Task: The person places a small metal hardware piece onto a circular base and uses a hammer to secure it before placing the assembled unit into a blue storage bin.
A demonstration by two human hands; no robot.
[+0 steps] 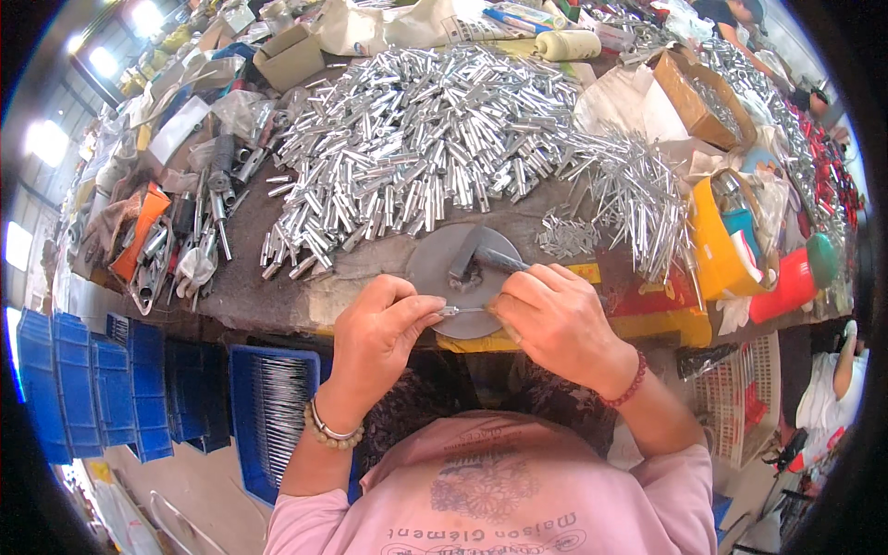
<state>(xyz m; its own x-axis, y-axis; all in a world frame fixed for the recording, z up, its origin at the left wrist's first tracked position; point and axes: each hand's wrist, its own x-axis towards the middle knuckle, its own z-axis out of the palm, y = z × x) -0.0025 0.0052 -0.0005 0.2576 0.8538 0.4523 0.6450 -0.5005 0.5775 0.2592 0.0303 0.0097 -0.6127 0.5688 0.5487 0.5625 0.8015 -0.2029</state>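
Observation:
In front of my body, my left hand (pixel 381 321) is closed in a pinch on a small silver metal fitting (pixel 450 311). A thin metal rod (pixel 474 309) runs from that fitting to my right hand (pixel 558 319), whose fingers are pinched on its other end. Whether rod and fitting are joined I cannot tell. Both hands are over the near part of a round grey plate (pixel 427 268) at the table's front edge. On the plate lies a hammer (pixel 467 250), its dark handle reaching right toward my right hand's knuckles.
Beyond the plate spreads a big heap of silver metal tubes (pixel 416 139). Thin rods (pixel 638 199) and small metal clips (pixel 569 236) lie to its right. A yellow container (pixel 721 240) stands at right, hand tools (pixel 199 222) at left. Below left, a blue crate (pixel 242 416) holds rods.

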